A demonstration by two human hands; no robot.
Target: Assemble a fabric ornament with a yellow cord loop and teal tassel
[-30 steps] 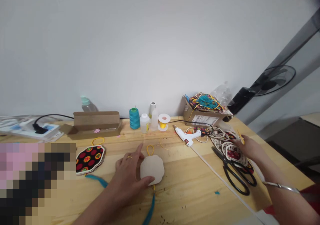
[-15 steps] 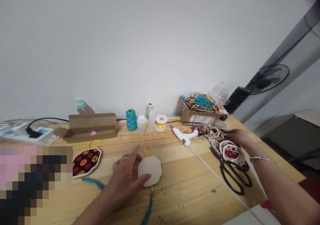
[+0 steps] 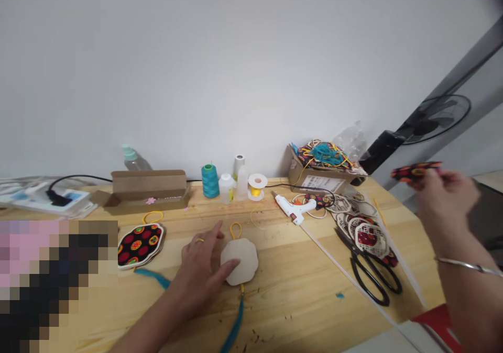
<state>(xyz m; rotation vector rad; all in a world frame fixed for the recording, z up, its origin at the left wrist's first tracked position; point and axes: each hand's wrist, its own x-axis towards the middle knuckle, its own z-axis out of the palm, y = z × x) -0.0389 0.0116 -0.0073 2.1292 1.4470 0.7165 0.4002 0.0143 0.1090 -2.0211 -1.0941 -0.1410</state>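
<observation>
A pale, scallop-edged plaque (image 3: 245, 261) lies flat on the table, with a yellow cord loop (image 3: 236, 231) at its top and a teal tassel (image 3: 234, 324) below. Beside it is my left hand (image 3: 202, 264), fingers spread, its thumb resting on the plaque's left part. My right hand (image 3: 446, 203) is raised at the right, above the table edge, pinching a dark, patterned fabric piece (image 3: 412, 172) with red and orange spots. Further left lies a stack of scalloped pendants (image 3: 140, 245), a dark spotted face on top, with a yellow loop and teal tassel.
Black scissors (image 3: 371, 274) lie by a pile of patterned pieces (image 3: 369, 238) at right. Behind stand a white glue gun (image 3: 294, 206), a box of cords (image 3: 322, 177), a teal thread spool (image 3: 210, 181), a yellow thread spool (image 3: 257, 188), small bottles (image 3: 226, 189) and an open carton (image 3: 147, 190).
My right hand has lifted from the pile of pieces and moved right and up, now with the spotted fabric piece in it. My left hand stays at the plaque; the view has shifted slightly.
</observation>
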